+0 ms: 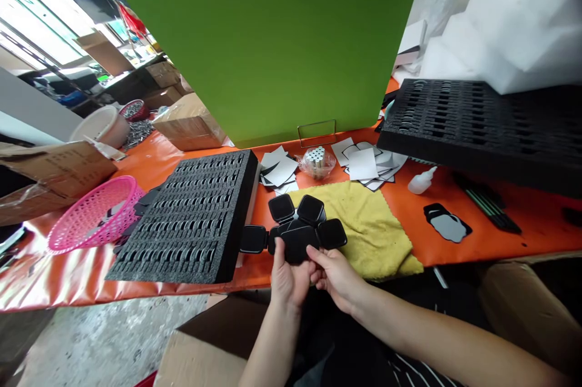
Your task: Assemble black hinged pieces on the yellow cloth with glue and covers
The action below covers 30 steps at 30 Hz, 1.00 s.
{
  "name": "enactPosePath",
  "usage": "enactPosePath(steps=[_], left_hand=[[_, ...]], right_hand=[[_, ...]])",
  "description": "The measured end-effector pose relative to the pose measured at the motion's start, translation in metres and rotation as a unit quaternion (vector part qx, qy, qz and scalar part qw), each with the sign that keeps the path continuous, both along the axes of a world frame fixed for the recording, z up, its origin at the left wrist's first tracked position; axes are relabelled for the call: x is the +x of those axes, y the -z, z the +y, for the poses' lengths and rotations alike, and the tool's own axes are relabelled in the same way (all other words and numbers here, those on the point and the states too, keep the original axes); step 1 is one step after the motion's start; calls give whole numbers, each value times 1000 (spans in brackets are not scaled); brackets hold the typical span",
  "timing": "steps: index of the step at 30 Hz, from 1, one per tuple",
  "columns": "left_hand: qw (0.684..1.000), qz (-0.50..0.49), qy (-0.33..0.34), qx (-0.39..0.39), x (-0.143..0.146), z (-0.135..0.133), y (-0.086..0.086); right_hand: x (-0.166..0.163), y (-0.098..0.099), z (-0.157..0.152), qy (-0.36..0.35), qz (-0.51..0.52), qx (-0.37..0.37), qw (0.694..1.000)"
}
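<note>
My left hand (291,278) and my right hand (334,272) are closed on a flat black plate with rounded corners (297,243), each thumb on top near its lower edge. Just beyond it several smaller black rounded-square pieces (311,208) lie spread, some overlapping, partly on a yellow cloth (370,223). One more black square piece (253,239) lies left of my hands, beside a grey-black foam tray (182,217) with rows of slots holding thin discs or plates. The undersides of the held plate are hidden.
Behind stands a tall green panel (282,41). White cut sheets (364,165), a bag of metal cylinders (316,159) and a small squeeze bottle (422,181) lie on the orange table. A pink basket (97,214) is left; another foam tray (477,126) is right.
</note>
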<state>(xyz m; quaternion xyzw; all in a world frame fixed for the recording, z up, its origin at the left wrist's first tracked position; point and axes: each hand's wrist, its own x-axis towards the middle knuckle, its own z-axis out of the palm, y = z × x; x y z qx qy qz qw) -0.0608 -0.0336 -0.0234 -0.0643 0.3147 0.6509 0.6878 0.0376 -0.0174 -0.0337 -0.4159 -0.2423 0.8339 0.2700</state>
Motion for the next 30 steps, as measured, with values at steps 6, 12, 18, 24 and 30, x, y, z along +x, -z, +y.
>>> enactPosePath(steps=[6, 12, 18, 24, 30], left_hand=[[994, -8, -103, -19, -12, 7, 1], [998, -61, -33, -4, -4, 13, 17], [997, -73, 10, 24, 2, 13, 31], [998, -52, -23, -9, 1, 11, 33], [995, -63, -69, -22, 1, 24, 16]], right_hand=[[33, -3, 41, -148, -329, 458, 812], [37, -6, 111, -220, -490, 547, 643], [14, 2, 132, -240, -444, 515, 693], [74, -25, 163, -226, -347, 444, 794], [195, -45, 119, 39, -248, 168, 953]])
